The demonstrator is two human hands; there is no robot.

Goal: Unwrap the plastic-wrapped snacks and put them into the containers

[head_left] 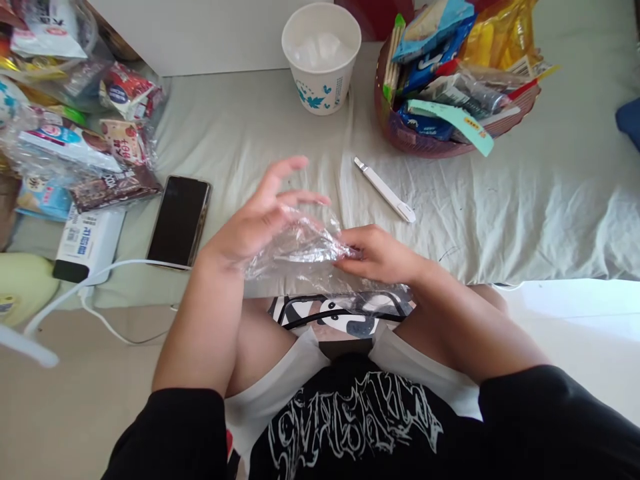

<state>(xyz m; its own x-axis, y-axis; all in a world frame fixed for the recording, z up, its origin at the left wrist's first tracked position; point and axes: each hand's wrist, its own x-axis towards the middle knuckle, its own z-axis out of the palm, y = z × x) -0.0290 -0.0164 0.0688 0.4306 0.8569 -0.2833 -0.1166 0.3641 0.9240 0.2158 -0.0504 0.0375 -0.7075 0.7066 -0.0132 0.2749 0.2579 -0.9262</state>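
Note:
A crumpled clear plastic bag [300,250] lies between my hands at the near edge of the cloth-covered surface. My left hand [260,217] has its fingers spread, with the plastic draped around the palm and wrist. My right hand [380,253] pinches the bag's right end with fingers closed on it. A white pen-like tool [385,190] lies on the cloth just beyond my right hand. A black phone [179,220] lies face up to the left of my left hand.
A white paper cup [321,57] stands at the back centre. A red basket [425,137] full of snack packets sits at the back right. Bagged snacks [80,133] pile at the left, with a white power bank [87,243] and cable nearby.

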